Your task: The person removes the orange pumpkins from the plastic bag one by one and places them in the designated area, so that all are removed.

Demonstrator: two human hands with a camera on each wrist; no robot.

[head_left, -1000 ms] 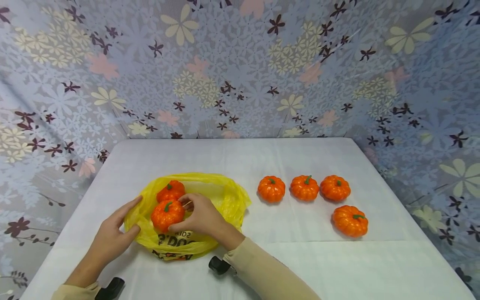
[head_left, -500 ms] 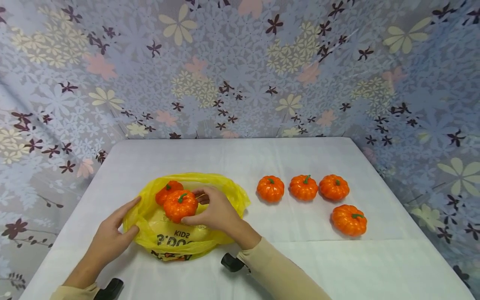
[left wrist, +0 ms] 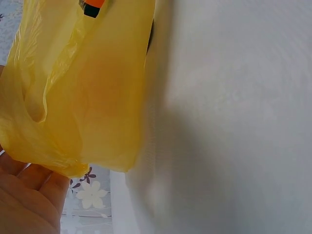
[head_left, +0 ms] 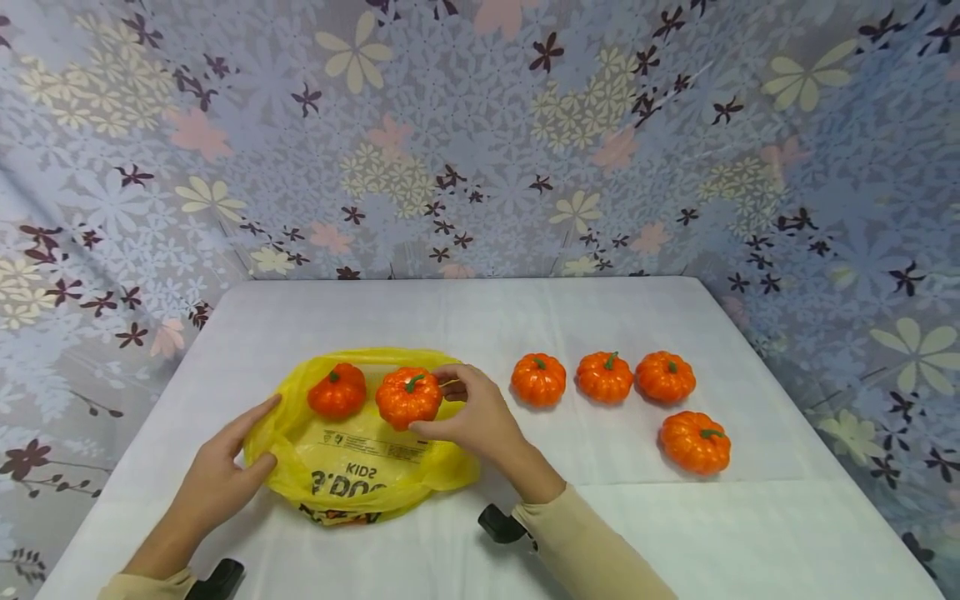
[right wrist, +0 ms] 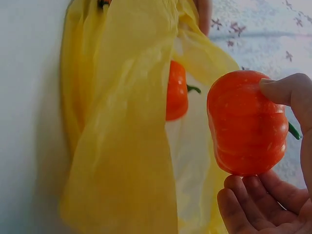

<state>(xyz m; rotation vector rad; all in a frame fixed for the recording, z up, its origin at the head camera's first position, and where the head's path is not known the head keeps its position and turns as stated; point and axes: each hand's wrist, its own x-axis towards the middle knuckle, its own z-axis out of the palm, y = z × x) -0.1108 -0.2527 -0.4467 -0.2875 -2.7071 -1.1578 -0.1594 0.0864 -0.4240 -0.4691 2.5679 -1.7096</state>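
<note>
My right hand (head_left: 483, 417) holds a small orange toy pumpkin (head_left: 408, 398) with a green stem, over the right part of a yellow plastic bag (head_left: 352, 475). In the right wrist view, the thumb presses one side of this pumpkin (right wrist: 247, 124) and the fingertips support the other. Another pumpkin (head_left: 337, 392) sits inside the bag at the left, partly hidden by the plastic in the right wrist view. My left hand (head_left: 221, 479) grips the bag's left rim, thumb toward me. In the left wrist view, its fingers (left wrist: 36, 183) lie against the plastic.
On the white-covered table (head_left: 600, 533), several more pumpkins stand right of the bag: three in a back row, the nearest to the bag (head_left: 538, 380) first, and one pumpkin (head_left: 695, 442) closer to me. A flowered cloth (head_left: 480, 150) hangs behind the table.
My right hand has carried its pumpkin rightward and up inside the bag's mouth, away from the other pumpkin. The bag's right edge has folded inward. My left hand keeps its place.
</note>
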